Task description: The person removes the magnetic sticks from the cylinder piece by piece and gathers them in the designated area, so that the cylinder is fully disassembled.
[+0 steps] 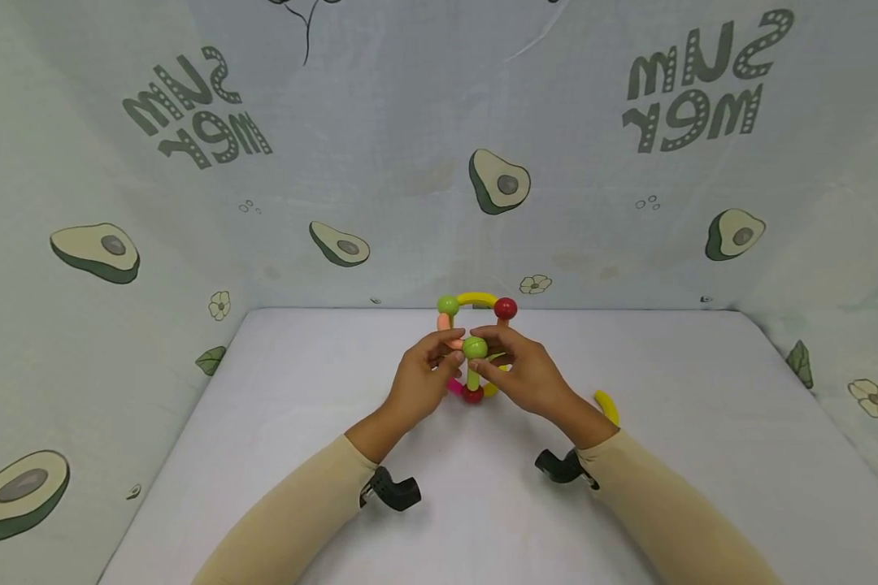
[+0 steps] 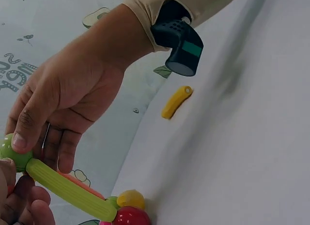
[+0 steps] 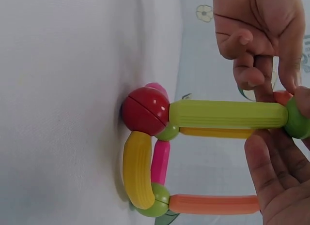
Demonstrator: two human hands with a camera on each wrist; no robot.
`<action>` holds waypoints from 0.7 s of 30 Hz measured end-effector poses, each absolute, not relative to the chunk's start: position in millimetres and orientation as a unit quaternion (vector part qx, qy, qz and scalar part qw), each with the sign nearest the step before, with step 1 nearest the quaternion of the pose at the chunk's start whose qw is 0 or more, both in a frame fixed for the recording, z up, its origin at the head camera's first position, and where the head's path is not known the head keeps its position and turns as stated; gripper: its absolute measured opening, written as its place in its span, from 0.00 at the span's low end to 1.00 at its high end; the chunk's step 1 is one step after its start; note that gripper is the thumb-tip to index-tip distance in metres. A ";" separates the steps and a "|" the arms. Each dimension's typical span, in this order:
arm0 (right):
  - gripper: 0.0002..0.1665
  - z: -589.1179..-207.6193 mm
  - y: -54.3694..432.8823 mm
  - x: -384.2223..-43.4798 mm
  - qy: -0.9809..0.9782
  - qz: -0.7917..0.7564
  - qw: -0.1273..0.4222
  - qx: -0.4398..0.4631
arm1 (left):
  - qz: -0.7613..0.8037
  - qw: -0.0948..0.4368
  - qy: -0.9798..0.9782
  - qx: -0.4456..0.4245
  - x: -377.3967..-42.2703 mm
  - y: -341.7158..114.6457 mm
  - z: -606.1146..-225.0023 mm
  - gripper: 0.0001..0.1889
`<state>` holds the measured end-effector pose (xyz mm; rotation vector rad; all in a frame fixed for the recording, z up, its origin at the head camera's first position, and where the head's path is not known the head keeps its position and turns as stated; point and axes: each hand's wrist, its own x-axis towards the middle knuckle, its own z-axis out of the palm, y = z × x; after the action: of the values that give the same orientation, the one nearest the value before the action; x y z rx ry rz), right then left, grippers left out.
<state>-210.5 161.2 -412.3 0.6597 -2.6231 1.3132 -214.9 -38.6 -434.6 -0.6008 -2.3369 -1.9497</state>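
Both hands are at the top front of an upright frame of coloured sticks and balls. My left hand [image 1: 424, 375] pinches a short coral stick [image 1: 454, 344] beside a green ball [image 1: 475, 348]. From the other side my right hand [image 1: 524, 372] grips that ball, its thumb [image 2: 20, 140] pressed on it. Below the ball a light green stick [image 3: 227, 114] runs down to a red ball [image 3: 145, 111] on the table. A yellow curved stick [image 3: 138, 169] and a magenta stick [image 1: 454, 387] join at that base. Fingers partly hide the coral stick.
Behind the hands, a yellow arc [image 1: 477, 298] links another green ball [image 1: 448, 305] and a red ball [image 1: 506, 308] atop the frame. A loose yellow curved stick [image 1: 607, 406] lies on the white table [image 1: 702, 422] by the right forearm. A patterned cloth [image 1: 410, 97] hangs behind.
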 end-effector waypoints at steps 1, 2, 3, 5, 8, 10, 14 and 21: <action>0.29 -412.6 161.4 -210.6 -0.870 0.436 0.068 0.218 | -0.639 0.009 -0.746 -0.186 -215.1 -38.1 -433.5 0.18; 0.28 -413.0 161.6 -210.7 -0.870 0.437 0.068 0.219 | -0.650 -0.003 -0.739 -0.178 -215.4 -37.8 -432.8 0.17; 0.28 -413.4 161.8 -210.7 -0.869 0.438 0.068 0.219 | -0.657 -0.012 -0.734 -0.171 -215.6 -37.5 -431.9 0.16; 0.28 -413.8 162.1 -210.6 -0.868 0.440 0.069 0.220 | -0.666 -0.026 -0.729 -0.158 -216.1 -37.0 -430.9 0.15; 0.28 -413.9 162.4 -210.5 -0.867 0.439 0.073 0.225 | -0.666 -0.032 -0.731 -0.146 -216.7 -36.5 -429.8 0.13; 0.28 -413.5 162.6 -210.7 -0.866 0.438 0.076 0.228 | -0.663 -0.031 -0.735 -0.141 -216.8 -36.1 -428.9 0.12; 0.26 -413.0 163.2 -211.7 -0.865 0.439 0.076 0.230 | -0.657 -0.027 -0.740 -0.140 -216.5 -35.6 -427.6 0.11; 0.26 -412.6 163.9 -212.3 -0.863 0.445 0.074 0.228 | -0.652 -0.021 -0.743 -0.146 -216.5 -35.3 -427.7 0.11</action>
<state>-212.3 163.9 -412.6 0.6835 -2.5897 1.3358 -216.5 -35.3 -427.7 -0.4664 -2.3677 -2.0778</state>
